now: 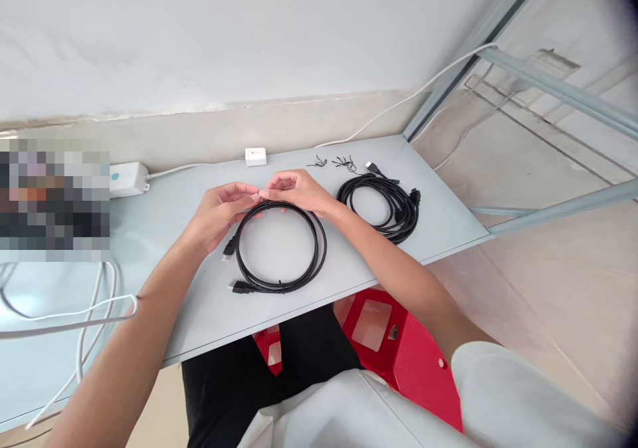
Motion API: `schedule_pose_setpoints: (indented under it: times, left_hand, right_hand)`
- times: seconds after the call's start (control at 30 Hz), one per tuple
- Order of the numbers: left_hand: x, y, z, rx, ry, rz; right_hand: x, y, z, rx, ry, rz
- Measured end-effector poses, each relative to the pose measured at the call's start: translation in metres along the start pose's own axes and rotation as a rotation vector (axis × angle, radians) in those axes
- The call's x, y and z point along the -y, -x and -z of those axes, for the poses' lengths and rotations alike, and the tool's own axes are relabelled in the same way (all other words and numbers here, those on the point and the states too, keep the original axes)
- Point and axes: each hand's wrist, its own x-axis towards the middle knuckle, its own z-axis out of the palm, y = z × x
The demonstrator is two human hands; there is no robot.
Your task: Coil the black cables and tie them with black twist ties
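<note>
A coiled black cable (279, 245) lies flat on the pale grey table (209, 302), its two plugs at the lower left of the loop and a tie round its near side. My left hand (219, 212) and my right hand (299, 191) meet at the far side of the coil, fingertips pinched together on the cable there. Whether a small tie sits between the fingers I cannot make out. A second coiled black cable (381, 205) rests to the right, untouched.
Loose black twist ties (336, 163) lie at the back of the table beside a small white box (256, 157). A white power strip (127, 179) and white cords (74, 315) occupy the left. A red stool (399, 348) stands under the table's near edge.
</note>
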Motion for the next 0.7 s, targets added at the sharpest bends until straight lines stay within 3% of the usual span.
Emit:
schedule_pose_setpoints:
  times: [0.43, 0.7]
  left_hand:
    - [0.002, -0.001, -0.003, 0.014, -0.030, -0.008]
    - [0.002, 0.000, -0.001, 0.039, -0.033, -0.055]
  right_hand:
    - [-0.004, -0.005, 0.019, 0.155, -0.009, -0.104]
    - [0.001, -0.003, 0.021, 0.204, -0.126, -0.145]
